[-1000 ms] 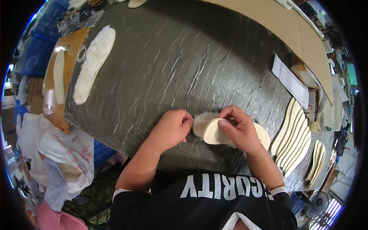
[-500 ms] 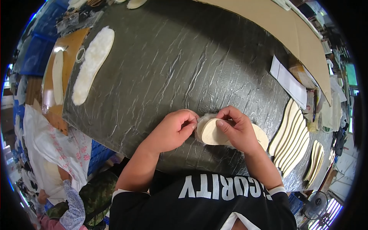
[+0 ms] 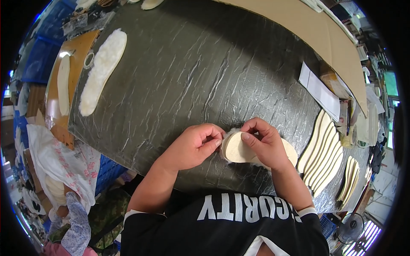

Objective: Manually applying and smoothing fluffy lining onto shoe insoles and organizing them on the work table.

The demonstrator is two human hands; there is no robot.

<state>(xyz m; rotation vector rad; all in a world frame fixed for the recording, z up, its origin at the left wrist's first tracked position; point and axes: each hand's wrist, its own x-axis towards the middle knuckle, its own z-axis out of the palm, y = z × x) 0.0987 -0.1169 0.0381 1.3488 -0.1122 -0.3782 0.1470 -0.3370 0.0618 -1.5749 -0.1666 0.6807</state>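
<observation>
Close in front of me, a cream insole [image 3: 239, 149] with greyish fluff along its edge lies across the dark worktable [image 3: 162, 102]. It looks like more than one layer stacked together. My right hand [image 3: 265, 143] is closed on it from above, thumb on the flat face and fingers at the far edge. At the left tip, my left hand [image 3: 200, 143] is closed, thumb and forefinger pinched at the fluffy rim. Whether a tuft sits between those fingertips is too small to make out.
A white fluffy insole [image 3: 103, 72] lies at the table's left end, beside an orange-brown board [image 3: 77, 85]. Overlapping cream insoles [image 3: 322, 153] are fanned out on the right, with a smaller row [image 3: 349, 181] beyond. Cardboard [image 3: 329, 38] borders the far right. Another person's sleeve [image 3: 77, 222] shows lower left.
My left hand has shifted slightly right along the insole's tip, and the insole is turned a little. At lower left, the other person's arm and the white sack have moved.
</observation>
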